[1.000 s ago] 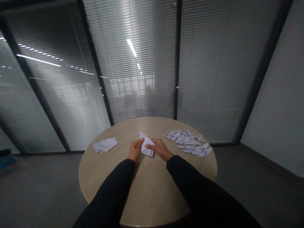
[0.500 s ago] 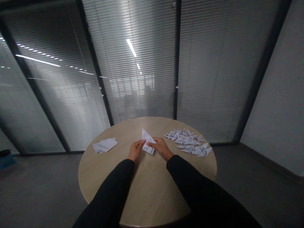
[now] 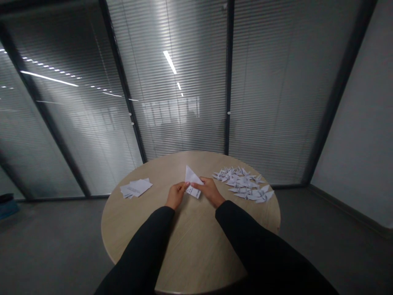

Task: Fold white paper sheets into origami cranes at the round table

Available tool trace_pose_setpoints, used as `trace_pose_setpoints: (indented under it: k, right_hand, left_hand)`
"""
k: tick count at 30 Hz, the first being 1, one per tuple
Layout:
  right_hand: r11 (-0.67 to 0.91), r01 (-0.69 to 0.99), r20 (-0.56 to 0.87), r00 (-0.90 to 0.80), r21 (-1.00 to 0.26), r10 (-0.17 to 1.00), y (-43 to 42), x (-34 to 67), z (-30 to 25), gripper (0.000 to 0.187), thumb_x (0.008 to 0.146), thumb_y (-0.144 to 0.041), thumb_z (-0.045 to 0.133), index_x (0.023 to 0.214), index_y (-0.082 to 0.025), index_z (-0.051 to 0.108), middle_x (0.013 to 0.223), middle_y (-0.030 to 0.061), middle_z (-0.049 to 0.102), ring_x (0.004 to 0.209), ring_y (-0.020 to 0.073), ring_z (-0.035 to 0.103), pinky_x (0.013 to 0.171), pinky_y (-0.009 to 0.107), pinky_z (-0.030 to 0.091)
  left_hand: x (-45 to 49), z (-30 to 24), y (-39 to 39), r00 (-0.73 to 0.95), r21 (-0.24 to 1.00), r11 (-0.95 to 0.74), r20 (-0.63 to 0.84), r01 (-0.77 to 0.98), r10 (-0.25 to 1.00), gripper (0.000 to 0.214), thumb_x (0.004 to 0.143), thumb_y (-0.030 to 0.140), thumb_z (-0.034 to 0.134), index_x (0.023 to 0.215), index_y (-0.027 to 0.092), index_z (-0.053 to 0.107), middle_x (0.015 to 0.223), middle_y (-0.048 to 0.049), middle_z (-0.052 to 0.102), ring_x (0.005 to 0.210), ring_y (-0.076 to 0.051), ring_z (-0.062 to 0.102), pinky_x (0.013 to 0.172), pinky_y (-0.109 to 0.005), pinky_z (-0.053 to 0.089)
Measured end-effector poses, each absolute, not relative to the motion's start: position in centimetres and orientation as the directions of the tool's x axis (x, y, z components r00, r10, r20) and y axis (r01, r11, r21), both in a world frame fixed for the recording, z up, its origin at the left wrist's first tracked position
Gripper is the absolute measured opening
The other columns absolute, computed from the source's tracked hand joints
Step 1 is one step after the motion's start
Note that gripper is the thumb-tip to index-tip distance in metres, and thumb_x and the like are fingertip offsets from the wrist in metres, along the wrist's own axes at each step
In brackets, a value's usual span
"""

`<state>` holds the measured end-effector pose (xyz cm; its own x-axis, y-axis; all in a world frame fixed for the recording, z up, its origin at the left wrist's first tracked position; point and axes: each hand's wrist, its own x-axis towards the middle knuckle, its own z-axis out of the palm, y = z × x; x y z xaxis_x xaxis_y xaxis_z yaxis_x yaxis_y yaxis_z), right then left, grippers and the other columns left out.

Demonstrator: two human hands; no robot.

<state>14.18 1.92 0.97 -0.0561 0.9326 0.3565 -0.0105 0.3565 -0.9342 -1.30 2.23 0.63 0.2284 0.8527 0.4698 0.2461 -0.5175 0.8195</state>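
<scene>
A partly folded sheet of white paper, with a pointed top and dark print on its lower flap, is held between both hands above the middle of the table. My left hand is closed on its left edge, thumb on top. From the right, my right hand grips the same paper, its thumb lying across the front near the left thumb. The fingers behind the paper are hidden.
A round wooden table stands before me. To the left lies a small stack of white paper sheets. Many folded paper cranes are heaped at the right. Glass partitions with blinds rise behind the table.
The folded paper has shifted slightly to the right. My left thumb has moved a little right, closer to the right thumb. Both hands still hold the paper.
</scene>
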Motion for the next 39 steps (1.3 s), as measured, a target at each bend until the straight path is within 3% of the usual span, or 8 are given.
trace_pose_setpoints:
  k: [4,11,20,27,32,36,39]
  right_hand:
    - [0.359,-0.026,0.36,-0.062,-0.933,0.931,1.9,14.0,0.9,0.04,0.058,-0.043,0.072,0.078,-0.009,0.067,0.064,0.003,0.063,0.055,0.0135,0.054,0.051,0.023,0.038]
    - [0.368,-0.048,0.369,-0.015,-0.928,0.929,1.8,14.2,1.1,0.039,0.058,-0.042,0.072,0.076,-0.009,0.067,0.065,0.0044,0.065,0.055,0.0149,0.056,0.051,0.024,0.04]
    - [0.348,-0.088,0.351,-0.021,-0.933,0.936,1.7,13.9,1.1,0.039,0.056,-0.043,0.073,0.078,-0.011,0.067,0.068,0.0042,0.067,0.058,0.0169,0.06,0.055,0.027,0.044]
    - [0.346,-0.153,0.348,0.012,-0.926,0.937,2.1,14.3,1.2,0.034,0.055,-0.043,0.073,0.07,-0.014,0.064,0.068,0.0041,0.067,0.062,0.0179,0.061,0.06,0.028,0.046]
    - [0.363,-0.13,0.359,0.055,-0.923,0.932,2.4,14.7,1.1,0.032,0.057,-0.044,0.071,0.067,-0.014,0.065,0.065,0.0031,0.065,0.062,0.0171,0.059,0.061,0.027,0.044]
    - [0.368,-0.105,0.367,0.03,-0.924,0.93,2.0,14.7,1.2,0.031,0.058,-0.043,0.07,0.068,-0.014,0.067,0.066,0.0024,0.065,0.064,0.0164,0.058,0.064,0.028,0.043]
    - [0.362,-0.075,0.365,-0.036,-0.929,0.93,1.6,14.5,1.3,0.031,0.06,-0.044,0.069,0.069,-0.014,0.068,0.067,0.0021,0.065,0.065,0.0157,0.057,0.065,0.027,0.042]
  left_hand:
    - [-1.4,0.8,2.0,0.197,0.773,-0.541,0.504,0.33,0.841,0.047,0.079,0.053,0.046,0.057,0.012,0.056,0.05,0.0028,0.042,0.052,-0.01,0.037,0.051,-0.022,0.028]
    - [-1.2,0.6,2.1,0.229,0.828,-0.511,0.464,0.232,0.856,0.047,0.076,0.055,0.049,0.07,0.011,0.064,0.061,-0.0024,0.058,0.063,-0.015,0.05,0.06,-0.023,0.038]
    - [-1.4,1.1,1.8,0.223,0.754,-0.542,0.495,0.37,0.84,0.046,0.078,0.053,0.046,0.067,0.012,0.064,0.06,-0.0023,0.059,0.06,-0.014,0.051,0.059,-0.023,0.038]
    - [-1.9,0.3,2.8,0.165,0.796,-0.479,0.451,0.371,0.877,0.047,0.076,0.055,0.046,0.066,0.013,0.063,0.06,-0.0041,0.061,0.062,-0.017,0.055,0.058,-0.025,0.041]
    - [-1.7,0.0,3.0,0.199,0.872,-0.422,0.381,0.246,0.903,0.047,0.071,0.058,0.053,0.066,0.012,0.062,0.063,-0.0043,0.061,0.064,-0.016,0.056,0.06,-0.025,0.043]
    - [-1.2,0.5,2.6,0.223,0.94,-0.335,0.315,0.06,0.923,0.048,0.062,0.056,0.065,0.078,0.01,0.064,0.067,-0.0043,0.063,0.062,-0.015,0.056,0.061,-0.025,0.044]
    - [-1.1,0.8,2.4,0.202,0.95,-0.312,0.302,0.019,0.932,0.052,0.055,0.051,0.072,0.083,0.008,0.066,0.068,-0.0056,0.065,0.06,-0.015,0.056,0.059,-0.025,0.043]
